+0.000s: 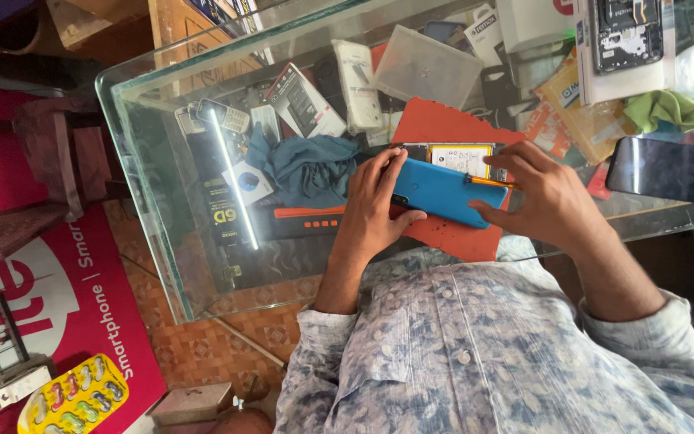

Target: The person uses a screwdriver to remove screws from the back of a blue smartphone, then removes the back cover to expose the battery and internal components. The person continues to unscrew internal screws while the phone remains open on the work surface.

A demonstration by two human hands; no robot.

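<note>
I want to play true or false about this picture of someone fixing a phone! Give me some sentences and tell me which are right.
1. Both hands touch the blue phone cover. True: the left hand and right hand are both on it.
2. The table is wooden. False: its top is clear glass.
3. An orange tool sits at the right hand's fingers. True.
4. The green cloth lies under the phone. False: a red mat lies under it; the green cloth is off by the right edge.
</note>
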